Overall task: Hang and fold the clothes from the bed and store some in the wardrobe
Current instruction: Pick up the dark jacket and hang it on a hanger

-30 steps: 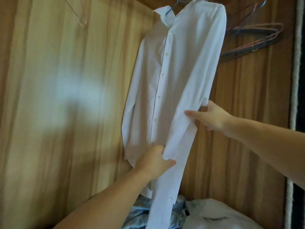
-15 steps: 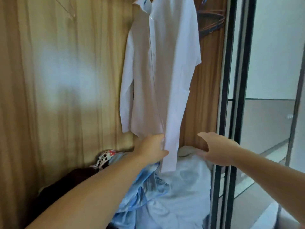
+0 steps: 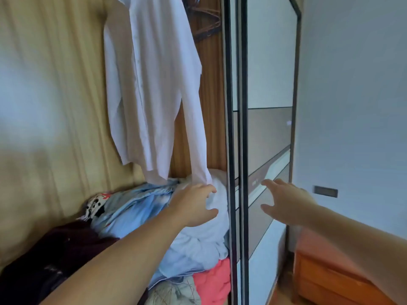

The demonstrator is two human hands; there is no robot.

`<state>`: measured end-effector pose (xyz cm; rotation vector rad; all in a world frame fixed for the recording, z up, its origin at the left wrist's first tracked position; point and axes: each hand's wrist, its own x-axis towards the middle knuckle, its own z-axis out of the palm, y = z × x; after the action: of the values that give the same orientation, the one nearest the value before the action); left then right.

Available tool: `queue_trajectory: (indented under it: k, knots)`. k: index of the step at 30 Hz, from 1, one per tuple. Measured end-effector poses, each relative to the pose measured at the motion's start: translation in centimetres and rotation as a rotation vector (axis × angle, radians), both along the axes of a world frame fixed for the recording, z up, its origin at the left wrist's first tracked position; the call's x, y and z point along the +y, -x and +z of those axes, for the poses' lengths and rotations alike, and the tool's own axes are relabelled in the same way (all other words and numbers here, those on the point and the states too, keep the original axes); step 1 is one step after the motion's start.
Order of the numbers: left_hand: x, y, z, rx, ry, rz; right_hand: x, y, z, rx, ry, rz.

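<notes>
Hanging inside the wardrobe (image 3: 55,106), the white shirt (image 3: 152,84) drops from above the frame's top edge against the wood-grain back panel, one long sleeve trailing down to the heap of clothes below. Left hand (image 3: 193,203) is at that sleeve's cuff end, fingers spread and relaxed, gripping nothing; whether the fingertips touch the cuff cannot be told. Right hand (image 3: 284,203) is outside the wardrobe, in front of the sliding door (image 3: 264,139), fingers spread and empty, apart from the dark door frame. Heap on the wardrobe floor: light blue garments (image 3: 136,208) on top, a red piece (image 3: 213,282) under them at the door edge, a dark maroon garment (image 3: 55,256) to the left, a black-and-white patterned item (image 3: 95,204) behind. Spare hangers (image 3: 207,25) hang up right of the shirt. Orange wooden cabinet (image 3: 326,274) stands by the wall, lower right.
</notes>
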<state>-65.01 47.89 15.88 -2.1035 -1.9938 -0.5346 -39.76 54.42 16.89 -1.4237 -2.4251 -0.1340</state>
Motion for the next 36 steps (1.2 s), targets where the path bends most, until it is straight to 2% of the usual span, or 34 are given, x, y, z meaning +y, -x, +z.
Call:
queue_trajectory:
  k: [3, 7, 13, 21, 29, 36]
  knots:
    - [-1.4, -1.0, -2.6, -0.087, 0.052, -0.127, -4.1, -2.1, -2.2, 0.073, 0.036, -0.149]
    - [-4.1, -2.0, -7.3, -0.11, 0.089, -0.269, -11.6, -4.6, -7.5, 0.183, 0.125, -0.315]
    - [-9.6, -8.1, -12.9, -0.165, 0.193, -0.442, -25.1, -9.9, -14.7, 0.201, 0.277, -0.572]
    - [-22.0, -20.4, -15.9, -0.148, 0.218, -0.745, -45.5, -18.6, -17.3, 0.245, 0.234, -0.925]
    - [-39.5, -29.6, -16.7, -0.083, 0.336, -0.956, -67.6, -22.0, -19.1, 0.28, 0.221, -1.164]
    - [-47.3, -35.2, -16.4, 0.004, 0.361, -1.098, -76.7, -24.7, -18.4, 0.305, 0.204, -1.314]
